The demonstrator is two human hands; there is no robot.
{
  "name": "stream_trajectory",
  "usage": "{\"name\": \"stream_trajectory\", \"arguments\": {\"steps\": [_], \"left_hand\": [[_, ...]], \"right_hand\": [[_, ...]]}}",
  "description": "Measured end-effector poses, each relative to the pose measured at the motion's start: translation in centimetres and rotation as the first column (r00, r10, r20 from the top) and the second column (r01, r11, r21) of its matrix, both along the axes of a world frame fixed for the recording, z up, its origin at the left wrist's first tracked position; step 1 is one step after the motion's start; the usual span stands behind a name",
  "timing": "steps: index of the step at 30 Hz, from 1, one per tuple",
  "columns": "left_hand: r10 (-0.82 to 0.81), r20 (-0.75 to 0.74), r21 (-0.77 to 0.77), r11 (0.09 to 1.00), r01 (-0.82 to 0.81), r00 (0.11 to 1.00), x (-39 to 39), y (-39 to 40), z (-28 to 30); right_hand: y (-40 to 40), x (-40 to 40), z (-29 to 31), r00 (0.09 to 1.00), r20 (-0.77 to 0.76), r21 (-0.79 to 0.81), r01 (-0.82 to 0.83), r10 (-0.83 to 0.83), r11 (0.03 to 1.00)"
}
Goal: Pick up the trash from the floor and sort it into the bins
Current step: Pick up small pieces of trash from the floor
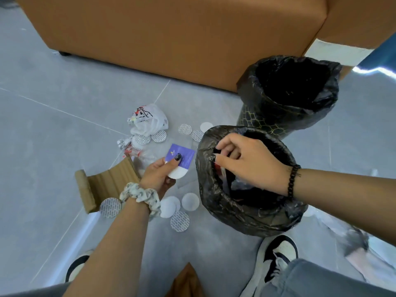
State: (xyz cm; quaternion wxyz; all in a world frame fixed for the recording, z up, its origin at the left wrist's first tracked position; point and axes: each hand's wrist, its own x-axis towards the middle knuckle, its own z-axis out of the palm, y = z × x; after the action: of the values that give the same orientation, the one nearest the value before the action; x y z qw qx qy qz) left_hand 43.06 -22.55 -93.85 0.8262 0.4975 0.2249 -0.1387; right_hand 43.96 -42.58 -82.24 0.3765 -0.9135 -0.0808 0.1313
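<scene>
My left hand (157,175) pinches a purple card (182,156) and a white round disc (176,173) together, just left of the near bin (214,189), which has a black liner. My right hand (246,159) hovers over that bin's mouth with fingers curled; whether it holds anything cannot be told. A second black-lined bin (287,116) stands behind it. On the floor lie a crumpled white plastic bag (147,121), several round seal discs (180,220), a corrugated cardboard piece (102,185) and clear wrappers (132,150).
An orange-brown sofa (171,35) blocks the back. My shoes (276,256) stand on the grey tile floor near the front bin. A brown paper piece (186,279) sits between my legs.
</scene>
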Motion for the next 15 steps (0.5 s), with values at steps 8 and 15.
{"name": "stream_trajectory", "arguments": {"steps": [8, 15], "left_hand": [[-0.293, 0.237, 0.167, 0.952, 0.258, 0.926, 1.7, -3.0, 5.8], [-0.205, 0.161, 0.173, 0.969, 0.177, 0.965, 1.0, -4.0, 4.3]], "right_hand": [[0.4, 0.6, 1.4, 0.927, -0.360, 0.334, 0.232, -0.104, 0.913], [-1.8, 0.7, 0.1, 0.910, -0.378, 0.258, 0.282, -0.172, 0.924]]}}
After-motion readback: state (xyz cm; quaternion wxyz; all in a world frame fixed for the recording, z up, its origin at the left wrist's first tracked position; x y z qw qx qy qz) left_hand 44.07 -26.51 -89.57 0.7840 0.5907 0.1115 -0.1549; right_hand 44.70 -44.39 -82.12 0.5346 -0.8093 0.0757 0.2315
